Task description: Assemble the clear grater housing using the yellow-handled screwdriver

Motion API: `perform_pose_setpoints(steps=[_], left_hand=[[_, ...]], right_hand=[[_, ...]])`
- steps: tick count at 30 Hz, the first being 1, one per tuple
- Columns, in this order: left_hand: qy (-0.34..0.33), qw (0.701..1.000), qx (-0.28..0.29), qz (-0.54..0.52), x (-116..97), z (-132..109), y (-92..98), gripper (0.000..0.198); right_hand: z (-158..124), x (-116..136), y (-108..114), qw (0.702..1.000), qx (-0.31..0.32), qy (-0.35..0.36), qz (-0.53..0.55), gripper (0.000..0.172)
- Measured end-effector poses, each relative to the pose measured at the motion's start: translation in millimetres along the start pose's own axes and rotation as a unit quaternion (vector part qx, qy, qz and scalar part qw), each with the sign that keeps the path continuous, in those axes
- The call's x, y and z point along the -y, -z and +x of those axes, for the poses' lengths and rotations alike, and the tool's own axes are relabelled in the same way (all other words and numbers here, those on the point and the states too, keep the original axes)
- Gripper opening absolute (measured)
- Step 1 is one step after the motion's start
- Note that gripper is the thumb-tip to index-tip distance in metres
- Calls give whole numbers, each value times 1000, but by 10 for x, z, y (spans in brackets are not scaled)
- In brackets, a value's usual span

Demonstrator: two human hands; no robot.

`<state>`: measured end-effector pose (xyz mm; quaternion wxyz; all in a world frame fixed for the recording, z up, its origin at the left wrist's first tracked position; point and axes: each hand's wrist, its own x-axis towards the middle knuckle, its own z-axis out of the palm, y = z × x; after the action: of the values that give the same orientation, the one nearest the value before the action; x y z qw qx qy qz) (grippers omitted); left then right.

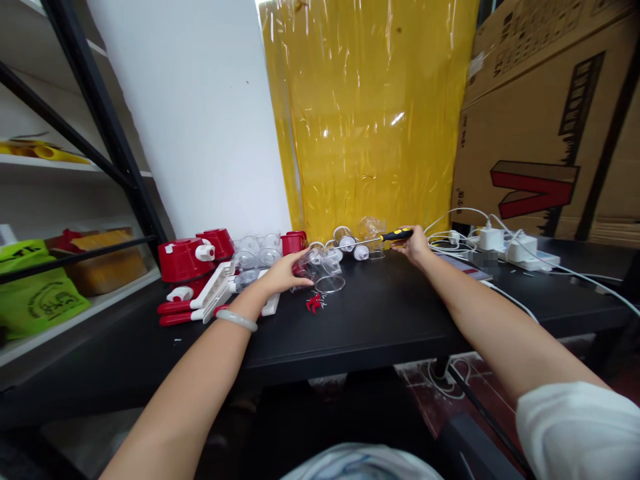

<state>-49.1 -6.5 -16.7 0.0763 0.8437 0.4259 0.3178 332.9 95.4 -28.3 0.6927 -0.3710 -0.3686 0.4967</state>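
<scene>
My right hand grips a screwdriver by its yellow and black handle. The thin metal shaft points left, toward clear plastic parts. My left hand curves round the side of a clear plastic cup, whose round rim faces me; part of the grip is hidden. Just in front of the cup lie small red pieces with several screws. Behind it, white-capped clear parts lie near the yellow sheet. Left of my left hand are red housings, clear cups and white-and-red handles.
A black table carries everything. On the right, white chargers and cables lie beside a flat device, with a large cardboard box behind. A yellow plastic curtain hangs at the back. Shelves stand at left.
</scene>
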Motion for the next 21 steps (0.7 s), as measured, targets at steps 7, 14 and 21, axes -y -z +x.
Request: perform_pose_setpoints(steps=[7,14,21], left_hand=[[-1,1000,-3,15,15,1,2,101],[-2,1000,-6,23,34,7,-3,100],[3,1000,-6,26,19,6,-7,100]], right_hand=[[-42,31,-22,1000,5,-19,-12,18],[16,-36,-14,998,-13,-20,-60,30],[-40,25,-37,999,5,-36,-20,19]])
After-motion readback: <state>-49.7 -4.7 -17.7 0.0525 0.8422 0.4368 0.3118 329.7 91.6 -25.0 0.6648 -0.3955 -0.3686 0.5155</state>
